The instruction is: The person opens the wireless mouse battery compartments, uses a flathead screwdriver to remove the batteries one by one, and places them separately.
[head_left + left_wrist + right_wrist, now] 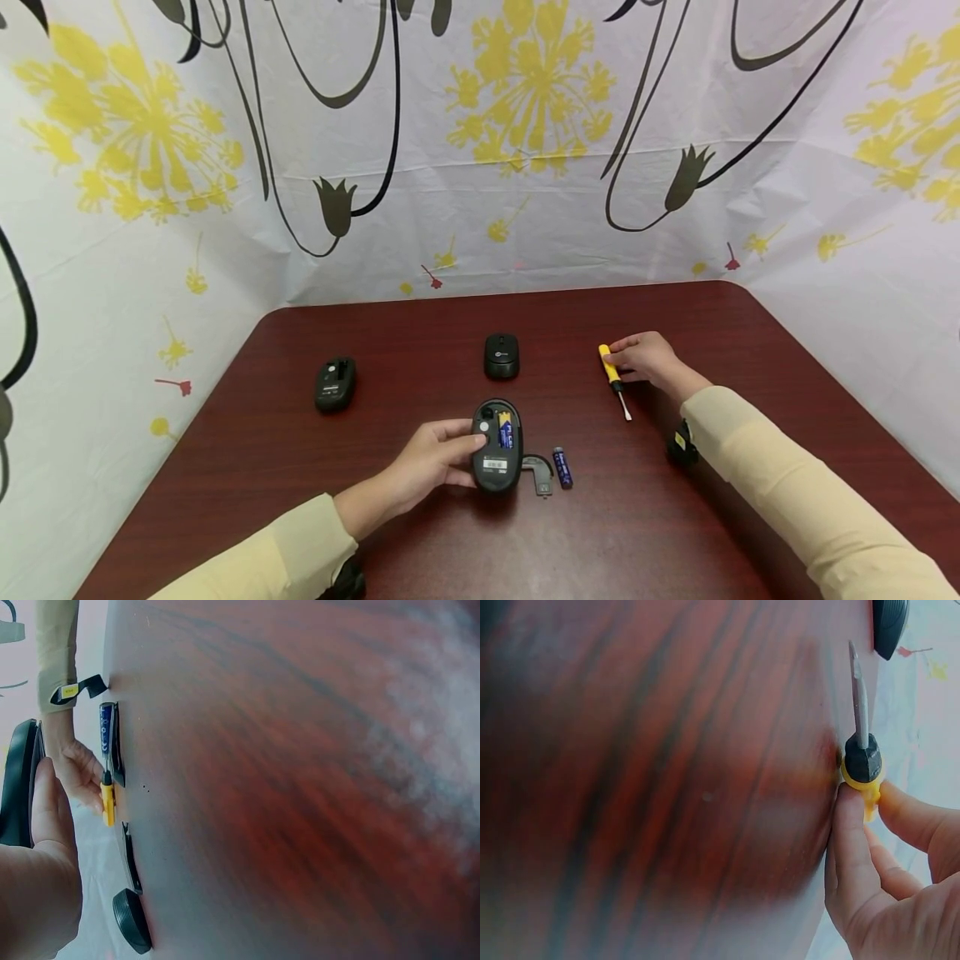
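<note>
Patterned cloth [570, 204]: hung behind the table [420, 367].
Table: dark red, glossy; the work is spread over it.
Left hand [431, 462]: curled on the held mouse [502, 456], thumb laid on its upturned base.
Right hand [648, 358]: drawn in to a pinch, thumb against fingers, on the yellow handle of the screwdriver [614, 379].
Held mouse: raised above the table near its middle, battery compartment uncovered; best held level, since a tilt might let the seated battery [506, 429] slip out.
Left-side mouse [335, 385]: laid base up, well apart.
Middle mouse [501, 357]: set upright beyond the held mouse.
Screwdriver: tip pointed toward the near edge; whether the table is touched cannot be told. The handle is best gripped firmly, with the blade steered clear of the other hand.
Compartment cover [542, 477]: apparently laid beside the held mouse; best left unpressed.
Loose battery [562, 468]: laid just right of the cover; knocks should be avoided, as rolling seems likely.
Seated battery: left in its slot.
</note>
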Demonstrator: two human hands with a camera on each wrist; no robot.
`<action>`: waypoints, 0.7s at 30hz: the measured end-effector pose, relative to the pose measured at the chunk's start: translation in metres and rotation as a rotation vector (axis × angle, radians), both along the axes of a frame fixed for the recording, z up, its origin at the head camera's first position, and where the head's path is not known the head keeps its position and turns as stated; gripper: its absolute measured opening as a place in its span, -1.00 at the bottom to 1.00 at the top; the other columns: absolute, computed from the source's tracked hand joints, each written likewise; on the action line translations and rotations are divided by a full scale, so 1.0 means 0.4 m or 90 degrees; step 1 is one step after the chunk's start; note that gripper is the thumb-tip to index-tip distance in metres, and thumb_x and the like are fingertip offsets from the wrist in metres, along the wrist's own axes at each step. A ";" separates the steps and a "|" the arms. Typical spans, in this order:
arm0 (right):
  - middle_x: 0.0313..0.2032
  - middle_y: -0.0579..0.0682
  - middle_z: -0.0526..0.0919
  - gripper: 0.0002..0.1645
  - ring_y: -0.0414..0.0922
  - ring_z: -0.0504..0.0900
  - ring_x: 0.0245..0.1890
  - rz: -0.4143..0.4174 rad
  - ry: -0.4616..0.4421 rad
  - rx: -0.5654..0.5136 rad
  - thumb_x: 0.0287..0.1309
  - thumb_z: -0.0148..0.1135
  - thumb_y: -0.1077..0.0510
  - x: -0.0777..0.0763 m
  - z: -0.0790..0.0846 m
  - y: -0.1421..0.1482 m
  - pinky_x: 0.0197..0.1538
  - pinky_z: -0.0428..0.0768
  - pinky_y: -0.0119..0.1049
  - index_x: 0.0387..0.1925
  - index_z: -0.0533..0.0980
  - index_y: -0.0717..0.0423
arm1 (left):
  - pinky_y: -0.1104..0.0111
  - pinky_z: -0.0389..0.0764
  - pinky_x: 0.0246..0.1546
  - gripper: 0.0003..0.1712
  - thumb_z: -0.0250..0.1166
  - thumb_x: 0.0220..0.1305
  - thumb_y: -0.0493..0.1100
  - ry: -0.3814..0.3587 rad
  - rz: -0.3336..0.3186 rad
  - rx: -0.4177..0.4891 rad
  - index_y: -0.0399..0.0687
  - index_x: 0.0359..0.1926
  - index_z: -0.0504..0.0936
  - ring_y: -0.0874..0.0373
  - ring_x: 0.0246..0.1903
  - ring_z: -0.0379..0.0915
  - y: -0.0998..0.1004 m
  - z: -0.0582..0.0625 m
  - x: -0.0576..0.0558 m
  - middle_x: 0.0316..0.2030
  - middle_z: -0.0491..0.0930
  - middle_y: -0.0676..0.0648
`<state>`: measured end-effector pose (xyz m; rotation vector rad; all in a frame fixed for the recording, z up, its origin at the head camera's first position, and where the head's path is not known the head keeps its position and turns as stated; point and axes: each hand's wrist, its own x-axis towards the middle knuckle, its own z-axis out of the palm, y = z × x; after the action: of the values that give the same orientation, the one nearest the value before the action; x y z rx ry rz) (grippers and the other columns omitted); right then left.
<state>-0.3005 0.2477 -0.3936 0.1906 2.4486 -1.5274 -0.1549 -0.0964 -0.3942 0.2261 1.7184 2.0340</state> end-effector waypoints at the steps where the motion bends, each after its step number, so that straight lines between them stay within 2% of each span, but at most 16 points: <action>1: -0.07 0.26 0.44 -0.54 0.00 0.53 -0.20 0.002 0.002 0.004 0.07 0.19 0.20 0.000 0.000 0.000 -0.28 0.59 -0.20 -0.02 0.37 0.39 | 0.12 0.57 -0.36 -0.43 0.22 0.13 -0.12 0.000 0.001 -0.001 -0.33 0.10 0.35 -0.05 -0.22 0.50 0.000 0.000 0.000 -0.12 0.49 -0.26; 21: -0.08 0.29 0.46 -0.57 0.00 0.54 -0.21 0.000 0.007 0.009 0.08 0.17 0.24 0.000 -0.002 0.005 -0.28 0.59 -0.20 -0.03 0.38 0.40 | 0.14 0.57 -0.36 -0.44 0.20 0.15 -0.15 0.006 -0.004 0.003 -0.37 0.11 0.32 -0.02 -0.25 0.51 0.002 0.004 0.006 -0.14 0.50 -0.27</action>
<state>-0.3006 0.2497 -0.3944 0.1852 2.4687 -1.5144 -0.1524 -0.0956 -0.3927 0.2425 1.7155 2.0362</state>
